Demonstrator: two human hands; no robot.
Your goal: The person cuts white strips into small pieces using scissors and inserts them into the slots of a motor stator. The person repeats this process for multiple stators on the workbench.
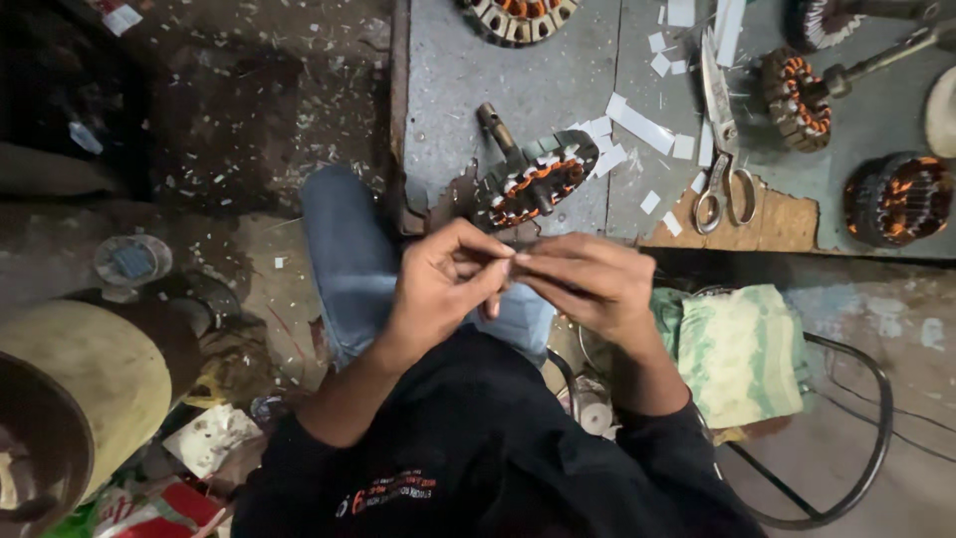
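A small pale slip is pinched between left hand and right hand, fingers closed, just off the grey workbench's edge, near the copper-wound motor stator

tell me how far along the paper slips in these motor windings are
Done: the stator on the board already has white slips in its slots. In hand: left hand and right hand pinch something small between them. Left: cut paper strips lie unused beside the scissors.

Dim, littered dirt floor beside a low grey workbench.
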